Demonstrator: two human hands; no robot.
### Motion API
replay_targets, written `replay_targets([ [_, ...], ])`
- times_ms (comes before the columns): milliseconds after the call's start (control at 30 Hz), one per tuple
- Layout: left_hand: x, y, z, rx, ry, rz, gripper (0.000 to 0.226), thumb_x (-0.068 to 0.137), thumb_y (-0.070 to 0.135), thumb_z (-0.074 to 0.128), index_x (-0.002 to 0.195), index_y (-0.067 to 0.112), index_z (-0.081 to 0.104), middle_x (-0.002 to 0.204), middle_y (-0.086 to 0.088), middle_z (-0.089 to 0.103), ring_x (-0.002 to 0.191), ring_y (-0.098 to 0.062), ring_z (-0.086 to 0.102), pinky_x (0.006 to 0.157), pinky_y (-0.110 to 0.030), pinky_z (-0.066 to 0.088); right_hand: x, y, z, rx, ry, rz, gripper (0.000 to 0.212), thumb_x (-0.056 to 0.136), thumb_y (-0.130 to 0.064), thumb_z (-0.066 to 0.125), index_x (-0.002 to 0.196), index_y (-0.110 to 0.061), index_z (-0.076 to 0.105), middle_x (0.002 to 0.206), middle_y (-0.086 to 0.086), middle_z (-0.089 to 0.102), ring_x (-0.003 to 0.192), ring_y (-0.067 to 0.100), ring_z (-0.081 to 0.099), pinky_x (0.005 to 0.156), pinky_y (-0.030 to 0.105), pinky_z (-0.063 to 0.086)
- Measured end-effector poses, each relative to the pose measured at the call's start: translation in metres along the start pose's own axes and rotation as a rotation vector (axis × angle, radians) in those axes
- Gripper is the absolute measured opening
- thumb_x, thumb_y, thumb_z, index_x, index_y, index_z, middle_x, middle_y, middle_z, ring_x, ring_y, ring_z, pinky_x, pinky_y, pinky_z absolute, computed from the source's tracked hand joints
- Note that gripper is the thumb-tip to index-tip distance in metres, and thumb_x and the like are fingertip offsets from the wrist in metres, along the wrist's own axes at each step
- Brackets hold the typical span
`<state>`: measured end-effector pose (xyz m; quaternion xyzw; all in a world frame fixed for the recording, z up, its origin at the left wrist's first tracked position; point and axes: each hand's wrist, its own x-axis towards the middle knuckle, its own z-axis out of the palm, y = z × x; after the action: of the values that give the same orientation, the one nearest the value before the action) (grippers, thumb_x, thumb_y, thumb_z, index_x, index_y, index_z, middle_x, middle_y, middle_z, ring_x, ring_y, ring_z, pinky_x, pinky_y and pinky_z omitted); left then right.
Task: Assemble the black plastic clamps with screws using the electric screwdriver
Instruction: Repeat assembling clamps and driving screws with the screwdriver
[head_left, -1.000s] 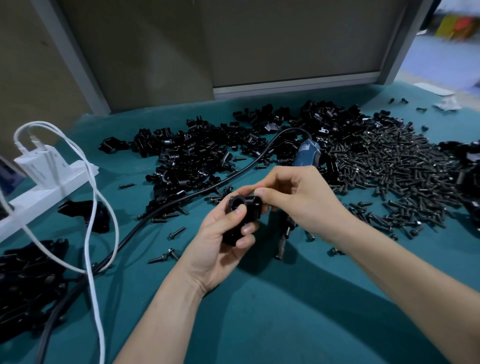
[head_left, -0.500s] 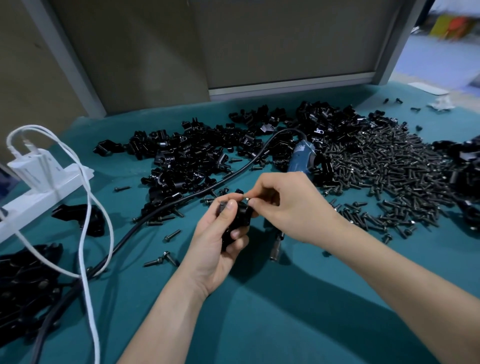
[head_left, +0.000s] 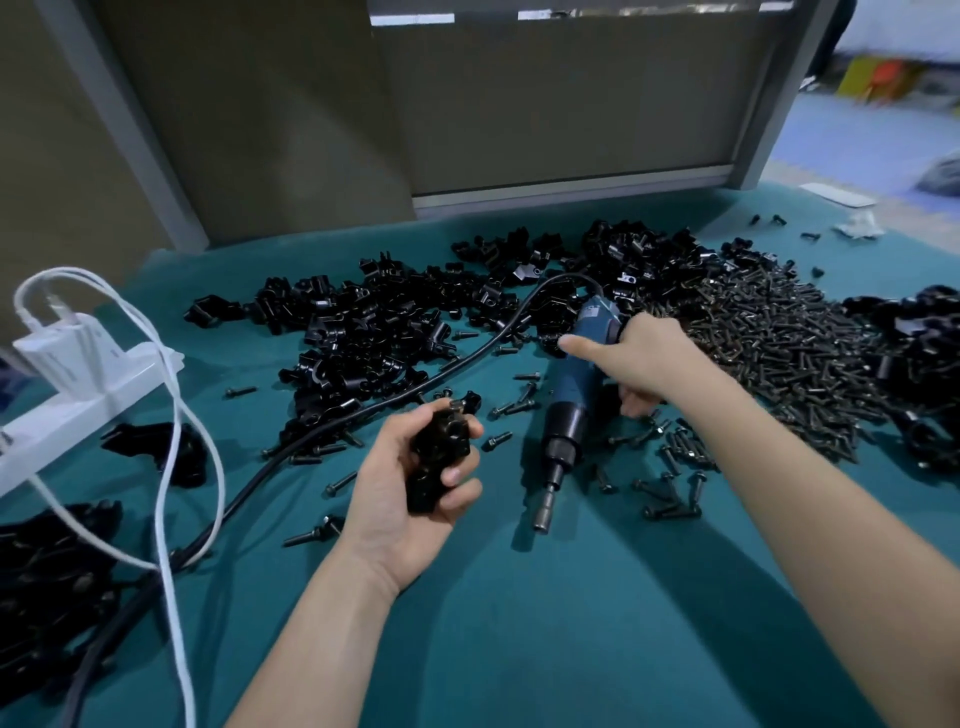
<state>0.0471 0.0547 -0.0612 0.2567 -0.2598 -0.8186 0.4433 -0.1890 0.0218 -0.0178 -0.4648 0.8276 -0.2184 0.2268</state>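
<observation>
My left hand (head_left: 400, 512) holds a black plastic clamp (head_left: 439, 460) upright above the green table, fingers curled round it; a screw stands in its top. My right hand (head_left: 647, 361) grips the blue electric screwdriver (head_left: 574, 395), which lies tilted on the cloth with its bit pointing toward me, to the right of the clamp. The thumb sticks out to the left over the tool's body. A heap of black clamp parts (head_left: 395, 322) lies behind my left hand and a heap of screws (head_left: 779, 343) lies to the right.
The screwdriver's black cable (head_left: 291, 452) runs left across the table. A white power strip (head_left: 78, 395) with a charger and white cord sits at the left edge. More black parts lie at far left (head_left: 47, 566) and far right (head_left: 919, 364). Loose screws (head_left: 670, 483) dot the cloth.
My right hand left the clamp, where it had been pinching a screw at the top, and moved right and back to grip the screwdriver. My left hand lowered the clamp slightly.
</observation>
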Motion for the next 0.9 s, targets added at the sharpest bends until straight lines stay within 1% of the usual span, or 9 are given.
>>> replay_targets([
  [67,0.001,0.001,0.000,0.008,0.000,0.001,0.025,0.075,0.028,0.058,0.091,0.009,0.054,0.074,-0.005,0.061,0.046,-0.009,0.036,0.034,-0.017,0.028,0.008,-0.003,0.009,0.059,0.001,0.026,0.061,0.070,-0.067,0.071,0.087,-0.010,0.054,0.072,0.012,0.064,0.043,0.021,0.065,0.035,0.021,0.045],
  [133,0.000,0.002,0.000,0.003,0.015,0.006,0.024,0.076,0.028,0.057,0.090,0.009,0.054,0.074,-0.005,0.061,0.045,-0.009,0.035,0.034,-0.016,0.026,0.010,-0.005,0.016,0.122,0.023,0.042,0.060,0.068,-0.059,0.077,0.093,-0.010,0.055,0.079,0.009,0.063,0.058,0.023,0.066,0.040,0.025,0.049],
  [267,-0.001,0.002,0.002,-0.023,0.029,-0.005,0.022,0.076,0.027,0.056,0.088,0.010,0.056,0.072,-0.005,0.061,0.044,-0.009,0.035,0.033,-0.016,0.025,0.005,-0.007,0.029,0.507,0.041,0.085,0.041,0.070,-0.039,0.075,0.093,-0.009,0.058,0.093,0.011,0.065,0.079,0.027,0.065,0.060,0.034,0.054],
  [367,-0.001,0.003,0.002,-0.042,0.030,-0.003,0.021,0.074,0.027,0.057,0.085,0.009,0.057,0.072,-0.005,0.060,0.044,-0.009,0.035,0.032,-0.016,0.024,-0.003,-0.022,0.019,0.941,-0.016,0.089,0.027,0.075,-0.025,0.070,0.092,-0.008,0.059,0.092,0.012,0.065,0.068,0.022,0.065,0.054,0.028,0.054],
  [467,0.000,0.005,0.001,-0.064,0.034,0.008,0.021,0.073,0.025,0.057,0.085,0.008,0.055,0.072,-0.006,0.059,0.044,-0.008,0.035,0.031,-0.015,0.025,-0.013,-0.049,0.001,1.409,-0.224,0.041,0.028,0.081,-0.019,0.062,0.105,-0.007,0.051,0.091,0.015,0.060,0.062,0.027,0.069,0.059,0.036,0.058],
  [633,0.000,0.007,-0.002,-0.049,0.052,0.058,0.019,0.068,0.024,0.060,0.071,0.007,0.068,0.068,-0.009,0.059,0.042,-0.007,0.037,0.029,-0.013,0.029,-0.024,-0.090,-0.006,1.750,-0.280,0.031,0.027,0.084,-0.020,0.072,0.099,-0.012,0.052,0.083,0.014,0.055,0.044,0.020,0.058,0.048,0.025,0.053],
  [700,0.000,0.008,-0.003,0.009,0.071,0.086,0.021,0.071,0.024,0.056,0.074,0.007,0.067,0.066,-0.009,0.059,0.042,-0.007,0.038,0.030,-0.014,0.029,-0.024,-0.095,0.000,1.918,-0.328,0.016,0.019,0.088,-0.014,0.066,0.101,-0.009,0.052,0.086,0.016,0.054,0.047,0.022,0.062,0.050,0.029,0.056],
  [767,0.001,0.010,-0.005,0.065,0.081,0.105,0.023,0.071,0.025,0.054,0.082,0.007,0.062,0.064,-0.007,0.058,0.042,-0.008,0.038,0.031,-0.015,0.030,-0.020,-0.093,0.010,1.961,-0.359,0.021,0.019,0.090,-0.015,0.060,0.104,-0.006,0.050,0.088,0.015,0.052,0.049,0.024,0.063,0.053,0.031,0.057],
  [900,0.002,0.013,-0.010,0.163,0.086,0.138,0.030,0.068,0.027,0.056,0.089,0.007,0.060,0.064,-0.008,0.059,0.043,-0.011,0.043,0.034,-0.017,0.033,-0.009,-0.081,0.027,2.032,-0.530,0.156,0.035,0.087,-0.025,0.060,0.113,-0.010,0.041,0.089,0.014,0.046,0.040,0.019,0.050,0.039,0.022,0.046],
])
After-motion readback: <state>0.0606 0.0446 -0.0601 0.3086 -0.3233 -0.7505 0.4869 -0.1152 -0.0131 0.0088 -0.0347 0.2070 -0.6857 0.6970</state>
